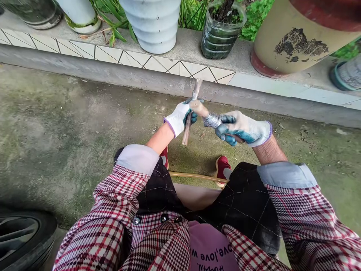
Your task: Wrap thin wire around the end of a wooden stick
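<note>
Both my hands wear white gloves with blue-green palms. My left hand (182, 117) is closed around a thin upright tool (189, 124) with a wooden handle below and a metal part sticking up above the fingers. My right hand (243, 128) grips a wooden handle (199, 108) bound with a coil of silver wire (212, 120). The rounded end of that handle touches the tool at my left hand. Both hands are held above the concrete ground, in front of my knees.
A tiled ledge (158, 64) runs across the back with several pots: a white ribbed one (153, 24), a cut plastic bottle with soil (221, 32) and a large beige pot (299, 37). A tyre (24, 237) is at bottom left. A thin stick (194, 176) lies by my red shoes.
</note>
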Demonstrator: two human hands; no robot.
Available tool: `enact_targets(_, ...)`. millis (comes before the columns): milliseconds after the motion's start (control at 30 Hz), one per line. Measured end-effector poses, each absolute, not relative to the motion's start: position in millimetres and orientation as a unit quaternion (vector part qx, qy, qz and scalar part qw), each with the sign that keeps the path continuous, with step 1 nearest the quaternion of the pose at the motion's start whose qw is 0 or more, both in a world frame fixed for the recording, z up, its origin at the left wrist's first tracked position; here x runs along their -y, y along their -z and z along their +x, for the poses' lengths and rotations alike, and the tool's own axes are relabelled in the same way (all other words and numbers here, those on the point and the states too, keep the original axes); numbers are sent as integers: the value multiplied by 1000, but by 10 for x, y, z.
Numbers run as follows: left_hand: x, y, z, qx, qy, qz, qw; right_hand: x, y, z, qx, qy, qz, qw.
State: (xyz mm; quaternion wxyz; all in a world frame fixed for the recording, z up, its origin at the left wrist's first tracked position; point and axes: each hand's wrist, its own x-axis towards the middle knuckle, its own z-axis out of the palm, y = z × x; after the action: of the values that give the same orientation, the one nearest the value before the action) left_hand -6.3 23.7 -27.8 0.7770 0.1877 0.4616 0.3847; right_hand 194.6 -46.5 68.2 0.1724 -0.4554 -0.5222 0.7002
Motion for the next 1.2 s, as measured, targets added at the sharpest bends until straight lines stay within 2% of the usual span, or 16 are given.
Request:
enact_targets(267,-98,-23,-114,-489,-346,348,721,459,-641,1958,546,-728,-414,21)
enact_targets(333,-61,-38,-112,-495,-337,393,698,460,-651,1959,549,-727,-411,11)
enact_targets(467,-89,18,-155,-484,-308,434,694,438,-672,2122,534,-740,-398,95)
enact_targets(600,-185,-1,-315,-337,-270,373,821,414,-654,2380,541,-751,-312,216)
enact_targets(700,-250,-56,-409,-235,-287,311,875,416,-663,2483,554,-739,-300,237)
enact_targets(833,-277,-86,-364,-352,-316,298,829,428,-723,2397,561,-730,-358,156)
enact_targets(967,-204,-95,-236,-443,-296,349,770,498,-658,2058,598,-709,-373,1)
enact_targets(1067,-109,-112,-176,-468,-257,412,739,602,-408,1777,669,-636,-372,-98)
enact_targets(1133,-46,-105,-149,-478,-232,455,715,651,-173,1664,725,-531,-426,-101)
enact_targets(1200,5,-74,-123,-478,-217,494,694,640,48,1634,720,-477,-499,-69)
